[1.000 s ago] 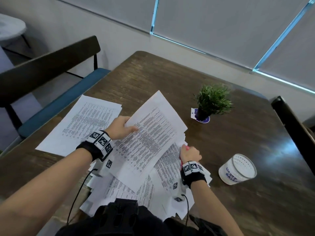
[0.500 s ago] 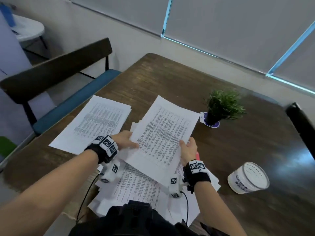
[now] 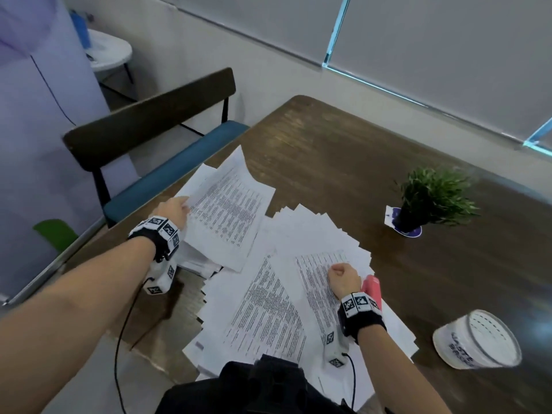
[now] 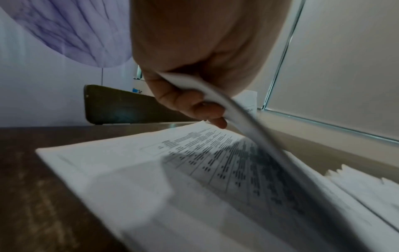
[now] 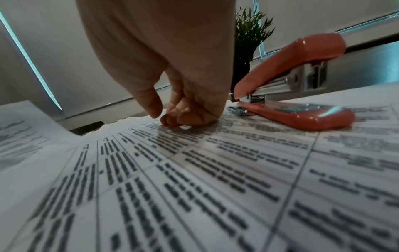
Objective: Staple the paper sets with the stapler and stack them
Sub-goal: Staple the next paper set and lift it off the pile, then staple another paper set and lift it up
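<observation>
Dark wooden bench (image 3: 343, 150) fills the view, with grey window blinds (image 3: 433, 49) behind it and a dark-backed seat with a blue cushion (image 3: 167, 177) along its left edge. Loose printed sheets (image 3: 268, 312) lie fanned across the near part of the bench, their long edges running roughly away from the person. Left of them sits the stack of paper sets (image 4: 151, 179), long axis angled away and to the right. The left hand (image 3: 173, 209) reaches over that stack; its fingers (image 4: 200, 110) and thumb pinch the left edge of the paper set (image 3: 230, 210), which curves down from them onto the stack below. The right hand (image 3: 343, 279) rests on the loose sheets with its fingers (image 5: 187, 116) curled into a loose fist, knuckles touching the paper and grasping nothing. Just to the right of those fingers lies the pink stapler (image 5: 291, 95) on the sheets, its mouth pointing toward the hand and its long axis running left to right in the right wrist view. Beyond the stapler stands a small potted plant (image 3: 433, 198); a white tub (image 3: 478, 342) lies tipped to the right of the right wrist.
</observation>
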Motion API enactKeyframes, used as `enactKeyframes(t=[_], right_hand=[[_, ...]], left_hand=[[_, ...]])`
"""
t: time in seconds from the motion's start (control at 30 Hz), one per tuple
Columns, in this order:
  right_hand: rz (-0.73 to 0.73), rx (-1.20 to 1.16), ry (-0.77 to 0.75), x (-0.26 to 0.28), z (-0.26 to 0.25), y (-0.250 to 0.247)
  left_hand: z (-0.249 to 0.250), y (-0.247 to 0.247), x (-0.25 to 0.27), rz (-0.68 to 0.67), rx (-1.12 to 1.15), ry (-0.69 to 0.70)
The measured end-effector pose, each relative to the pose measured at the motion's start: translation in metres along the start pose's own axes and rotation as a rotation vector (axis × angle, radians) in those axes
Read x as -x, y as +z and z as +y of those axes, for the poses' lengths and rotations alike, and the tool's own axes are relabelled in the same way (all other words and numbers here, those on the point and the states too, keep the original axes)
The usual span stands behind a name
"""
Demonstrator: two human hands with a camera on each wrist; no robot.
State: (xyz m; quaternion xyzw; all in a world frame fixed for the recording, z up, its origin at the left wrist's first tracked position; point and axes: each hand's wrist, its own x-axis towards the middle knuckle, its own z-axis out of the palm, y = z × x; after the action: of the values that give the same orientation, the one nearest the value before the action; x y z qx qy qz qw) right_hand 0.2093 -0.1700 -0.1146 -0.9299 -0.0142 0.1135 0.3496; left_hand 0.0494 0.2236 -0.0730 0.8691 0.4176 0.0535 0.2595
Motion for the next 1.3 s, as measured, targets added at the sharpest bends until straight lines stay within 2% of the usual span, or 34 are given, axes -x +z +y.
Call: enactKeyframes(t=[0.23,0.43,0.5,0.63,0.73,0.77,0.87,1.0,1.1,1.3], right_hand=[[-0.016,0.066,-0.003,0.002,-0.002,0.0],[-0.101,0.138,-0.039,0.013,-0.01,-0.001],[-0.121,0.162,-0.065,0.014,-0.011,0.0],[-0.101,0.378,-0.158,0.028,-0.01,0.0],[-0.061,0.551,-0.187,0.038,-0.003,0.002],[-0.078,0.571,-0.193,0.04,0.001,0.004],[-0.134,0.62,-0.21,0.041,0.01,0.01],[-0.22,0.621,-0.2,0.044,0.013,0.009],[-0.285,0.603,-0.222,0.048,0.019,0.003],[-0.291,0.607,-0.242,0.051,0.028,0.0]], left_hand=[[-0.018,-0.006,0.003,-0.201,-0.013,-0.295],[-0.027,-0.002,0.0,-0.05,-0.007,-0.48],[-0.033,0.006,0.0,-0.005,0.02,-0.496],[-0.031,0.019,0.015,0.12,0.057,-0.435],[-0.025,0.026,0.026,0.197,-0.014,-0.317],[-0.022,0.029,0.03,0.155,-0.056,-0.251],[-0.011,0.042,0.038,-0.095,-0.19,-0.069],[0.009,0.063,0.05,-0.273,-0.302,0.153],[0.022,0.072,0.058,-0.386,-0.373,0.152],[0.036,0.067,0.057,-0.414,-0.332,0.014]])
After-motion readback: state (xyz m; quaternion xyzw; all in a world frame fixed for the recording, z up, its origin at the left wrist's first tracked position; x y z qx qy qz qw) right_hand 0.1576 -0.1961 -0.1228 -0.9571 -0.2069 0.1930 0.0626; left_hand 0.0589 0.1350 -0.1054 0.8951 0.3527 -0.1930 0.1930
